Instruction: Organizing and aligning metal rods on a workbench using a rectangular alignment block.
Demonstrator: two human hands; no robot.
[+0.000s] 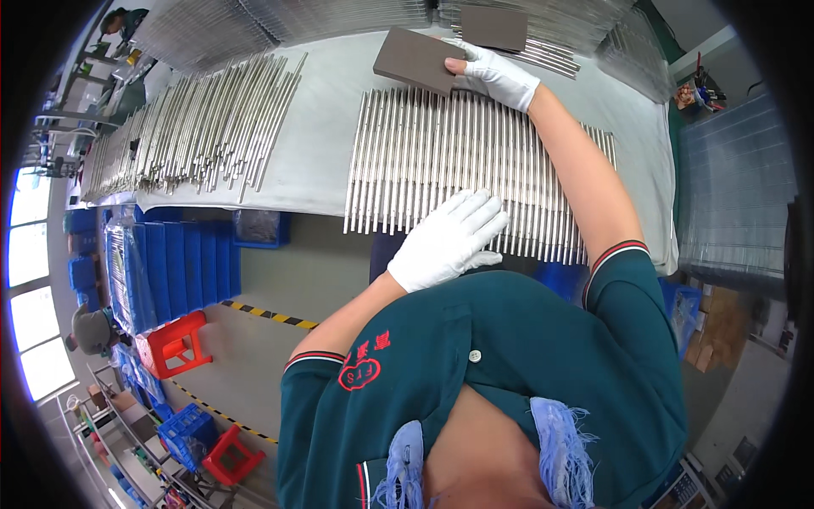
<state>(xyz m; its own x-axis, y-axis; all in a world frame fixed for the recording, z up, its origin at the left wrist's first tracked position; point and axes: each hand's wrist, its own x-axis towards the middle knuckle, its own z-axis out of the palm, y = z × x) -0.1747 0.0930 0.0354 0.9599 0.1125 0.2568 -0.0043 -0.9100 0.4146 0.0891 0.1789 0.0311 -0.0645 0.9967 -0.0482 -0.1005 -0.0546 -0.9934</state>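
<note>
Both hands wear white gloves; the right thumb tip is bare. At the table's far side, my right hand [498, 76] grips one end of a flat brown-grey rectangular block [415, 61], thumb on top. The block is just over the far ends of a row of slim silver metal rods [424, 148], laid side by side. My left hand [449, 236] lies flat on the near part of the row, its fingers stretched out and holding nothing. A second brown-grey block [494, 28] rests on some more rods [551, 58] behind my right hand.
A looser spread of metal rods [216, 119] covers the table's left part. Clear plastic trays [339, 21] are stacked along the back, with another stack [733, 187] to the right. Blue bins [191, 263] and a red stool [176, 343] stand at lower left. Other people are farther off left.
</note>
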